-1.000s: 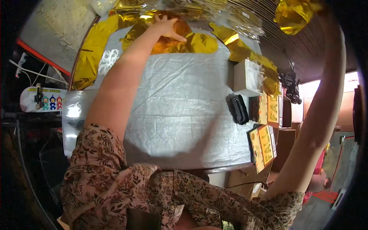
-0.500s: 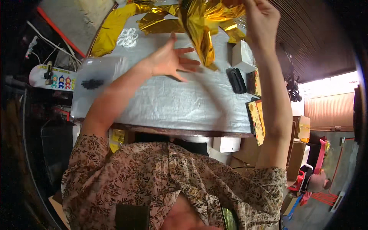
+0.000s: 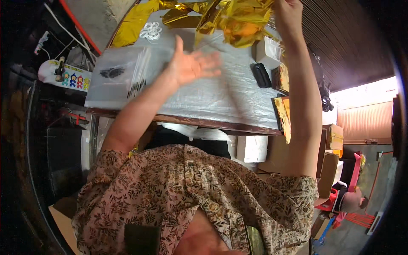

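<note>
My left hand (image 3: 195, 66) hovers over the silver-covered table (image 3: 199, 100) with its fingers spread and slightly blurred, holding nothing. At the upper right my right hand (image 3: 290, 17) is raised, fingers pinched at the edge of shiny gold foil (image 3: 246, 27). This crumpled sheet hangs to the left of that hand, above the far part of the table. More gold foil (image 3: 134, 25) lies along the far left edge. Beside it rests a small bundle of white loops (image 3: 151, 31). The tips of my right fingers reach the picture's top edge.
Clear plastic sleeves (image 3: 112, 70) lie stacked at the left. On the right are a black case (image 3: 261, 75), a white box (image 3: 267, 51) with clear plastic, and yellow printed packets (image 3: 282, 114). Cardboard boxes (image 3: 327, 157) stand beyond my right arm; a white box (image 3: 252, 148) sits under the table.
The gold foil, which dangled as a narrow strip toward the table's middle, now bunches higher and farther right. My left hand has turned its fingers upward. The whole view has shifted slightly.
</note>
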`<state>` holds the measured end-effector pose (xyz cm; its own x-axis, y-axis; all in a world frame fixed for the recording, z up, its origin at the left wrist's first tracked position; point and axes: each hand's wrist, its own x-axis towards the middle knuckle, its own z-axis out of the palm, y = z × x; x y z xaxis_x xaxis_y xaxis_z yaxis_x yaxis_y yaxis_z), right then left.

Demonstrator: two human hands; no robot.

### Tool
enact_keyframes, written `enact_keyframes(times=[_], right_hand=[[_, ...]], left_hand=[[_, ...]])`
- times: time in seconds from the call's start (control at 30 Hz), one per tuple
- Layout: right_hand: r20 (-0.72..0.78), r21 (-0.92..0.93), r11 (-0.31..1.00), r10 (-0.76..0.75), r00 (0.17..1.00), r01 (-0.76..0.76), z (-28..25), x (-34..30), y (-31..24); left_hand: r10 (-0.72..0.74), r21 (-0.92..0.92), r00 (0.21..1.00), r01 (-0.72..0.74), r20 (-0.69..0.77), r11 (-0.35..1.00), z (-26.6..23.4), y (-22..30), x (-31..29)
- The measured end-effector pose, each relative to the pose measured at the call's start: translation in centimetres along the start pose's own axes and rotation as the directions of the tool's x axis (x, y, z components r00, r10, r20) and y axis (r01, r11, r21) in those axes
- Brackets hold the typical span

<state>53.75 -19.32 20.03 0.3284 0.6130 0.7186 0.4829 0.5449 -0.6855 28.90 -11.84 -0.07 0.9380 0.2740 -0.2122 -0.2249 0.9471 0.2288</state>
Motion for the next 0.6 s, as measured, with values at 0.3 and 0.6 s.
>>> enact_keyframes(times=[0.3,0.6], right_hand=[[0.491,-0.335,0.942,0.183,0.851,-0.009,0.1,-14.5,-6.2],[0.582,-0.505,0.863,0.343,0.737,-0.003,2.0,-26.4,1.8]], left_hand=[[-0.163,0.429,0.888,-0.042,0.43,0.902,-4.6,15.8,8.5],[0.851,0.799,0.524,-0.497,-0.033,0.337,-9.1,19.6,7.1]])
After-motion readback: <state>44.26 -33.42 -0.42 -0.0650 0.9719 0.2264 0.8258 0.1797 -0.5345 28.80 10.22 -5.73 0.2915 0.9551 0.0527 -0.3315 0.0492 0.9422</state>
